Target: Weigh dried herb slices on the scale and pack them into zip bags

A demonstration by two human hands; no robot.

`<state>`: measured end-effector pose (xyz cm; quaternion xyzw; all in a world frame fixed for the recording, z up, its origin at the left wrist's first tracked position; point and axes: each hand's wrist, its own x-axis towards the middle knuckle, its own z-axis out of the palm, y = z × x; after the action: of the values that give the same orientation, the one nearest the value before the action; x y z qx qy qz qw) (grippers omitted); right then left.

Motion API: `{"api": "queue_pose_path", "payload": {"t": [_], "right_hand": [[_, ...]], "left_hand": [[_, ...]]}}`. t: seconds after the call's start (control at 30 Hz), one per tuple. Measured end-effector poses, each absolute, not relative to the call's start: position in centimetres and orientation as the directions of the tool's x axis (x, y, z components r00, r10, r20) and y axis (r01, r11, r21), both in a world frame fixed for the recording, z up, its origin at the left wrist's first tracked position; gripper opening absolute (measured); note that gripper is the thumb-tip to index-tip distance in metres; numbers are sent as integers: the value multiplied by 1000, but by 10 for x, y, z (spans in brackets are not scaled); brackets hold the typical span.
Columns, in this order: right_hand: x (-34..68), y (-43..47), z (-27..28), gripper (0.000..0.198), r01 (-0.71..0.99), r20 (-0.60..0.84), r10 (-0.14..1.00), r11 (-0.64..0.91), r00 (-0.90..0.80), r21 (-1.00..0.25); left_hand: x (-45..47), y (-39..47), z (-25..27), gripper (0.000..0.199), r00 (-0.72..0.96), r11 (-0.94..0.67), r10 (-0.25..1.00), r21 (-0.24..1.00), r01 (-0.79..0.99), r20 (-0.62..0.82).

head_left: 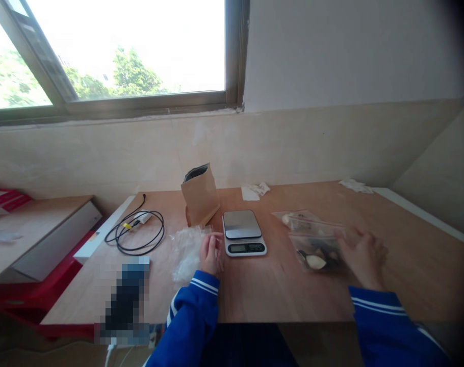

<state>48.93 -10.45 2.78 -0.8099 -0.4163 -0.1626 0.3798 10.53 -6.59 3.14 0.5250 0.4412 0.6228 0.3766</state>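
Note:
My left hand [209,253] rests with curled fingers at the right edge of some clear plastic bags [186,257], close to the kitchen scale [242,227]. What those fingers hold, if anything, is hidden. The scale has a steel plate and a dark display at its front. On the right, my right hand [365,257], smeared by motion, closes at the right end of a zip-lock bag [312,250] with dark and pale pieces inside. Behind it lies another zip-lock bag [293,218] with pale contents. An open brown paper pouch [202,196] stands behind the clear bags.
A coiled black cable [134,250] lies on the wooden table [285,295] at left. A pixelated dark object [127,295] sits near the front left edge. Crumpled white tissues [255,191] lie at the back. A red stool [33,300] stands left, below a second table [44,219].

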Motion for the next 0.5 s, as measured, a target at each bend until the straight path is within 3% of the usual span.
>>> {"api": "queue_pose_path", "payload": {"t": [0.1,0.2,0.33,0.5], "right_hand": [[470,-118,10,74,827,659,499,-349,562,-441],[442,-131,-10,72,854,590,624,-299,512,-426],[432,-133,-29,70,858,402,774,-341,489,-385],[459,-113,-38,68,874,323,846,-291,425,-388]], "left_hand": [[97,-62,44,17,-385,-356,840,923,144,383],[81,-50,54,15,-538,-321,741,916,241,401],[51,-27,51,40,-597,-264,658,883,387,458],[20,-1,27,73,-488,-152,734,814,561,473]]}}
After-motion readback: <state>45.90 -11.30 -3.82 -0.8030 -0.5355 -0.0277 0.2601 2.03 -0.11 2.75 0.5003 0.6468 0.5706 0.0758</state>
